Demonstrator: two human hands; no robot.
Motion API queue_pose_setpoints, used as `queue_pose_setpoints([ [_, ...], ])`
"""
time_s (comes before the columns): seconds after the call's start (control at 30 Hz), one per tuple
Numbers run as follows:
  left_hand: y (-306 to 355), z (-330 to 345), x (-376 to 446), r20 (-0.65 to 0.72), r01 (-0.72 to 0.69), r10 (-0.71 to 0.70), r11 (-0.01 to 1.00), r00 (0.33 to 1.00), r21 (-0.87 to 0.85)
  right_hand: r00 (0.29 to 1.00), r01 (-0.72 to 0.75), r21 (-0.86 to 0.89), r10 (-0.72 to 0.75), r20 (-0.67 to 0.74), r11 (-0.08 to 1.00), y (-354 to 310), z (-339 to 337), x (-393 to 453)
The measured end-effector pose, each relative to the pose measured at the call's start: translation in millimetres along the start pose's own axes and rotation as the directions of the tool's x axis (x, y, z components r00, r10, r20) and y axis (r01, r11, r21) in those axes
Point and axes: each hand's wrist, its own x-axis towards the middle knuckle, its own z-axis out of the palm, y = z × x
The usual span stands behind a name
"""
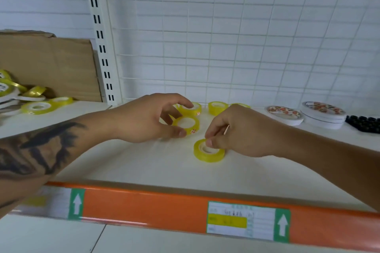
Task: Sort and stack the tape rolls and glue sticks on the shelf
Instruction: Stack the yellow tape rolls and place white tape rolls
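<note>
Head view: cardboard (47,63) behind tape rolls (37,107)

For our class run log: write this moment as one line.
left hand: grips yellow tape roll | right hand: pinches front tape roll | shelf
</note>
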Motion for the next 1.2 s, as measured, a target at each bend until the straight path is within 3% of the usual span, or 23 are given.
queue_pose_setpoints([
  [0.17,4,-7,18,0.044,-0.057,0.062,0.992,0.997,-0.108,0.984,0.05,0.046,-0.041,-0.171,0.998,5,-16,2],
  [0.4,10,-16,43,0.122,-0.148,0.188,0.949,0.975,-0.28,0.991,0.119,0.127,-0.111,-0.074,0.985,4,-39,19],
  [0.5,4,-3,44,0.022,-0.113,0.127,0.942,0.992,-0.316,0.977,0.086,0.157,-0.052,-0.206,0.984,22,-42,22],
  [0.57,2,8,38,-0.003,-0.082,0.085,0.943,0.996,-0.321,0.94,0.028,0.09,0.004,-0.34,0.996,45,-48,28],
  [0.67,6,24,21,0.133,-0.115,0.152,0.961,0.979,-0.251,0.88,-0.097,0.025,0.097,-0.465,0.995,80,-54,35],
  [0.73,13,29,12,0.219,-0.165,0.211,0.964,0.953,-0.211,0.886,-0.154,0.007,0.141,-0.443,0.988,96,-52,38],
  [0.83,16,31,12,0.242,-0.199,0.232,0.968,0.942,-0.154,0.9,-0.175,-0.012,0.155,-0.407,0.984,105,-47,45],
  [1.2,11,35,19,0.141,-0.189,0.197,0.98,0.97,-0.069,0.922,-0.177,0.05,0.183,-0.341,0.983,120,-34,55],
])
